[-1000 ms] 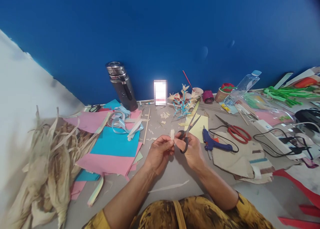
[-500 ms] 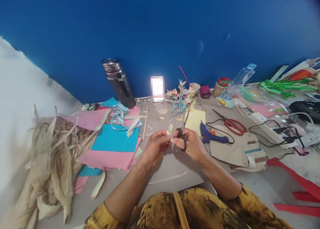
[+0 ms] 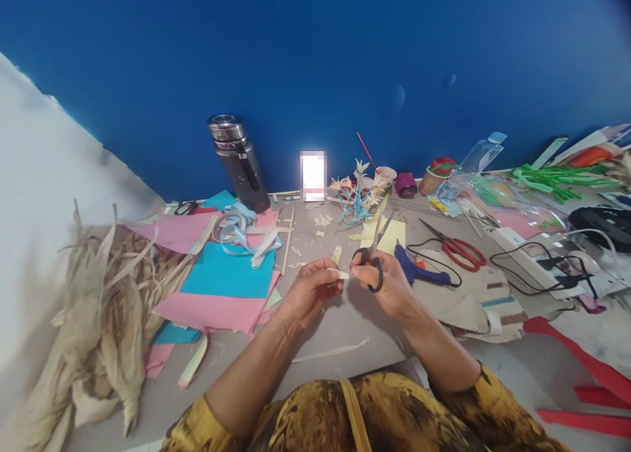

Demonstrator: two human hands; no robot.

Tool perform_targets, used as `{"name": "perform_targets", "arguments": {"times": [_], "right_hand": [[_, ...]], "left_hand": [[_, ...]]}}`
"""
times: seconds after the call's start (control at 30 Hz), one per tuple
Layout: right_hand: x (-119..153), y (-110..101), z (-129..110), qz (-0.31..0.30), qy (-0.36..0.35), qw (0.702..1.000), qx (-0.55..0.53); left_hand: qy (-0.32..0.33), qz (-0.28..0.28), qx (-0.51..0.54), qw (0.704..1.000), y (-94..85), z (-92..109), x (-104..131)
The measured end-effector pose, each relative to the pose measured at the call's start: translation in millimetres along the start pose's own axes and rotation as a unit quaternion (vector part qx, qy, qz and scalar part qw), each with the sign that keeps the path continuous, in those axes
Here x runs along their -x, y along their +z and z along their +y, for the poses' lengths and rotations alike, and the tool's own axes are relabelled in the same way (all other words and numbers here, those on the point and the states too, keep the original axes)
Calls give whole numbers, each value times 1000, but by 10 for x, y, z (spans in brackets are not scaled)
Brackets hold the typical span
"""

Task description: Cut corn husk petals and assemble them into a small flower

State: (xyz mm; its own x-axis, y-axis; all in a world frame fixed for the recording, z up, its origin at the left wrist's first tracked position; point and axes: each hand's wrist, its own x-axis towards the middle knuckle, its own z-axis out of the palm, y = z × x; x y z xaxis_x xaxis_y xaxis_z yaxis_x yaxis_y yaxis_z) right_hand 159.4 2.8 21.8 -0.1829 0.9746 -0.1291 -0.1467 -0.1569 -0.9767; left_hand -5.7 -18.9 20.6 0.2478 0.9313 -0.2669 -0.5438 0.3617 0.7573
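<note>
Between the thumb and fingers of my left hand (image 3: pixel 311 289) is a small pale strip (image 3: pixel 344 275), its tip pointing right. My right hand (image 3: pixel 387 284) holds black-handled scissors (image 3: pixel 375 258), blades directed up and away from me. A small gap separates the strip from my right fingertips. Just beyond my left fingers lies a yellowish scrap (image 3: pixel 337 253). Pale cut bits (image 3: pixel 323 221) are scattered farther off on the table (image 3: pixel 335 334). Behind them stand pale flowers on light-blue stems (image 3: pixel 359 196).
To the right are a blue glue gun (image 3: pixel 424 273), red-handled scissors (image 3: pixel 461 251) and a power strip (image 3: pixel 527 248) with black cords. On the left lie blue and pink sheets (image 3: pixel 229 274), light-blue ribbon (image 3: pixel 231 238) and dried husks (image 3: pixel 98 334). A dark flask (image 3: pixel 241 169) stands near the wall.
My right hand has moved right with the scissors, away from my left hand. The pale strip now shows clearly in my left fingers, where both hands were close together before.
</note>
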Motion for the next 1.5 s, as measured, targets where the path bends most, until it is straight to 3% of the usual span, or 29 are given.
{"name": "perform_targets", "arguments": {"times": [0.13,0.27,0.5,0.63,0.8,1.07,1.5], "right_hand": [[39,43,-4,10,-20,999,35],[44,71,12,27,-11,999,29],[49,-26,-138,-80,26,994,63],[27,-21,-137,-84,26,994,70],[51,-5,30,-36,-12,997,64],[286,70,203,-130,-6,981,147],[285,165,232,-136,22,976,170]], "left_hand": [[3,28,17,999,-8,-51,-20],[-14,6,16,1000,-10,-53,-20],[4,-35,-84,996,7,58,15],[0,-30,-125,992,-8,46,12],[3,11,-45,999,20,53,8],[63,83,26,994,28,16,-18],[76,89,54,992,17,-29,-43]]}}
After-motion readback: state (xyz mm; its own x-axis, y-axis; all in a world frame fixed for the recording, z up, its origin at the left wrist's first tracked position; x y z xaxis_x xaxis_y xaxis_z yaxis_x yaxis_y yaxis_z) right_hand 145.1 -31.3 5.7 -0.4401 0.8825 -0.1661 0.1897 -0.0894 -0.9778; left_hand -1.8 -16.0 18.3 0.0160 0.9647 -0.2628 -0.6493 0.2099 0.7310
